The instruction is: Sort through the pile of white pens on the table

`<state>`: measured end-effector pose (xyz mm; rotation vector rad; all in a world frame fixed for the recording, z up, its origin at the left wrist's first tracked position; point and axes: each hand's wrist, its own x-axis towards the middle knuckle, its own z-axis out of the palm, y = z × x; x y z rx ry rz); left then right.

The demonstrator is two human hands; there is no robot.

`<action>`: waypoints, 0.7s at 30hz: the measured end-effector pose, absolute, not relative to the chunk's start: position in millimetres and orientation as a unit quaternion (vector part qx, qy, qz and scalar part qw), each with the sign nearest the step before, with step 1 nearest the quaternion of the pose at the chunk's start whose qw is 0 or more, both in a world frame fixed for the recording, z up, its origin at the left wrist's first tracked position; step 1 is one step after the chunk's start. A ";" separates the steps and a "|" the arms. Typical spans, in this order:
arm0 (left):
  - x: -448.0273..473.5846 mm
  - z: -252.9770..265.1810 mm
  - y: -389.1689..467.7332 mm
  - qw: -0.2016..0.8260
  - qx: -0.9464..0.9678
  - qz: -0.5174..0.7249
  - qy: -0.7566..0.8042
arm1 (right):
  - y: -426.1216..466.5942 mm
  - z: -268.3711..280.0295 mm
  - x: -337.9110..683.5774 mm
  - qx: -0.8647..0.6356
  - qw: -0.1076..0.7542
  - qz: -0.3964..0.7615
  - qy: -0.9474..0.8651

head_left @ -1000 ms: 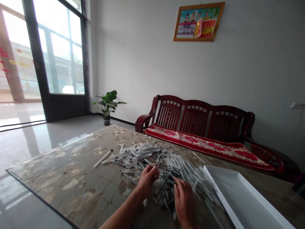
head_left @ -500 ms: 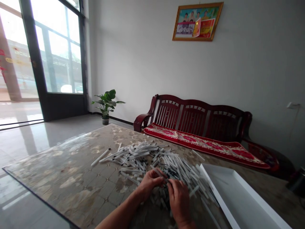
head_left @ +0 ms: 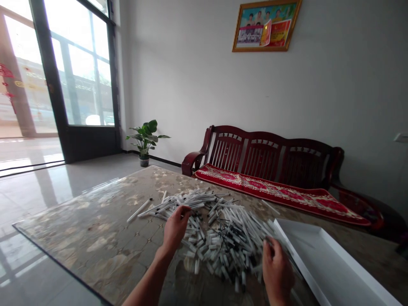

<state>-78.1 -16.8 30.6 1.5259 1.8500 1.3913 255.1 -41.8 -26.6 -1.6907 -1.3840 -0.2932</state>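
Note:
A heap of slim whitish tubes [head_left: 244,221], which look like pen barrels, lies on the table. Short pale cap-like pieces [head_left: 219,253] and thin dark sticks are mixed into its near side. At the heap's left, my left hand [head_left: 174,227] has its fingers pinched together over the tubes. What it grips, if anything, is lost against them. My right hand [head_left: 278,267] is curled closed at the heap's right side, near the white tray. A small dark bit shows at its fingertips, too blurred to name.
A shallow white tray [head_left: 321,255] lies at the right of the patterned, glass-topped table [head_left: 105,255]. Single tubes lie apart at the heap's left and far side. Behind the table stands a dark red wooden bench [head_left: 258,157] with a red runner; a potted plant [head_left: 145,138] is by the door.
Both hands were together over the near middle of the heap, with a tube between them. Now they are apart, the left further left and forward, the right further right.

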 end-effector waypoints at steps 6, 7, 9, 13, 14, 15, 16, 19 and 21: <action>-91.3 39.3 -26.1 0.082 0.684 0.153 0.709 | -46.6 -33.4 231.3 -0.576 0.464 -0.138 -0.659; -90.6 37.6 -26.2 0.082 0.687 0.148 0.706 | -47.1 -33.5 229.2 -0.566 0.460 -0.141 -0.670; -90.2 34.6 -24.9 0.076 0.698 0.139 0.698 | -47.7 -32.8 227.3 -0.558 0.453 -0.148 -0.679; -91.6 33.4 -21.9 0.064 0.718 0.153 0.676 | -48.3 -30.5 226.3 -0.548 0.447 -0.161 -0.688; -90.5 33.4 -21.7 0.059 0.724 0.157 0.669 | -48.6 -30.1 225.6 -0.544 0.447 -0.164 -0.691; -88.0 33.0 -21.6 0.057 0.728 0.167 0.662 | -49.0 -29.7 224.8 -0.540 0.447 -0.165 -0.694; -83.8 32.1 -21.5 0.062 0.729 0.189 0.654 | -49.6 -29.3 223.9 -0.538 0.447 -0.164 -0.696; -61.8 26.4 -19.6 0.183 0.678 0.355 0.617 | -51.8 -28.2 221.6 -0.538 0.445 -0.158 -0.698; -43.1 22.0 -16.4 0.329 0.584 0.484 0.563 | -53.0 -27.8 221.3 -0.537 0.448 -0.155 -0.698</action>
